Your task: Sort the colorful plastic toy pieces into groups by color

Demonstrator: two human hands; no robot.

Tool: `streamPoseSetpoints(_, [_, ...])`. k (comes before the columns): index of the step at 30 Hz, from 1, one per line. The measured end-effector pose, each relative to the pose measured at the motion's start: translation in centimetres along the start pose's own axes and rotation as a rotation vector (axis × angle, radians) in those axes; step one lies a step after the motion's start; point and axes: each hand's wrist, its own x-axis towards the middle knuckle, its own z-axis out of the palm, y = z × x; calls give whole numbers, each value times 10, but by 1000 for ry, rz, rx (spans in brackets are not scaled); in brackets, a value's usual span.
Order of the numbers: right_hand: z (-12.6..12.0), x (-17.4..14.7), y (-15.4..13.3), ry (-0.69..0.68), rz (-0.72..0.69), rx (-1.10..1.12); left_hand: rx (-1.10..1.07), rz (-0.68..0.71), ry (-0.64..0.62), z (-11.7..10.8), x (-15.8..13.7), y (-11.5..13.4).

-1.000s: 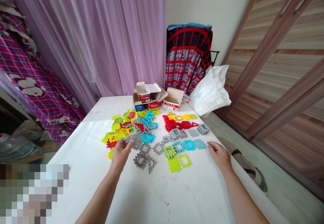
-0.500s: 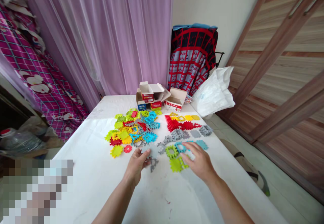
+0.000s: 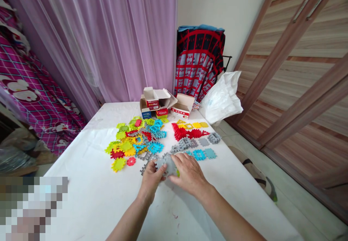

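A grey plastic gear-edged building piece (image 3: 169,165) is held between both of my hands, low over the table. My left hand (image 3: 152,178) pinches its left side, thumb on top. From the right, my right hand (image 3: 187,171) grips the other side, fingers along the far edge and thumb at the near one. A bit of a green piece (image 3: 178,173) peeks out by the right thumb; the rest is covered by that hand. Just beyond lie linked blue pieces (image 3: 199,155). Darker grey pieces (image 3: 144,167) rest beside the left fingertips.
A mixed heap of colourful pieces (image 3: 136,139) spreads to the left. Red pieces (image 3: 187,133), yellow pieces (image 3: 196,125) and grey pieces (image 3: 185,143) lie in rows to the right. Behind are opened small boxes (image 3: 157,105) and a white plastic bag (image 3: 221,97) at the table's edge (image 3: 261,193).
My right hand has moved left from the green and blue pieces onto the grey piece in my left hand. The view has turned slightly to the right.
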Motion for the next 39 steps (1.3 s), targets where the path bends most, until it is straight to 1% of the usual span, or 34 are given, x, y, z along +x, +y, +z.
streamPoseSetpoints(3, [4, 5, -2, -6, 26, -21, -1, 16, 2, 0, 2, 0])
streamPoseSetpoints(5, [6, 10, -2, -19, 37, -17, 19, 26, 14, -5, 7, 3])
streamPoseSetpoints(7, [7, 14, 3, -18, 55, 1, 128, 71, 55, -16, 15, 9])
streamPoseSetpoints(8, [6, 15, 7, -11, 69, 10, 203, 103, 88, -23, 21, 13])
streamPoseSetpoints(9, [5, 14, 12, -3, 86, 18, 321, 164, 128, -33, 26, 18])
streamPoseSetpoints(10, [3, 13, 18, 5, 104, 23, 369, 192, 162, -43, 32, 23])
streamPoseSetpoints(11, [1, 11, 26, 10, 125, 24, 416, 240, 205, -54, 37, 27])
streamPoseSetpoints(13, [-6, 4, 45, 11, 169, 12, 734, 537, 394, -78, 45, 32])
streamPoseSetpoints(14, [-10, 0, 57, 5, 192, -1, 859, 625, 439, -89, 48, 31])
streamPoseSetpoints(15, [-14, -5, 69, -5, 212, -19, 943, 667, 452, -100, 49, 29])
streamPoseSetpoints(17, [-25, -12, 96, -27, 238, -65, 1048, 702, 436, -119, 48, 19])
streamPoseSetpoints(20, [-43, -16, 140, -33, 295, -153, 1165, 783, 445, -138, 41, 1])
streamPoseSetpoints(23, [-60, -10, 177, -87, 366, -268, 1206, 844, 449, -145, 33, -8])
streamPoseSetpoints(24, [-63, -6, 186, -117, 363, -299, 1203, 862, 452, -145, 32, -9])
streamPoseSetpoints(26, [-67, 3, 198, -180, 311, -336, 1205, 904, 447, -144, 30, -9])
streamPoseSetpoints(29, [-66, 18, 202, -251, 189, -349, 1236, 960, 435, -143, 32, -9])
streamPoseSetpoints(32, [-61, 33, 199, -318, 97, -374, 1248, 973, 430, -144, 34, -10])
streamPoseSetpoints(36, [-56, 49, 198, -428, 14, -428, 1257, 963, 416, -147, 36, -11])
streamPoseSetpoints(39, [-51, 56, 201, -461, -29, -449, 1268, 961, 402, -148, 36, -10])
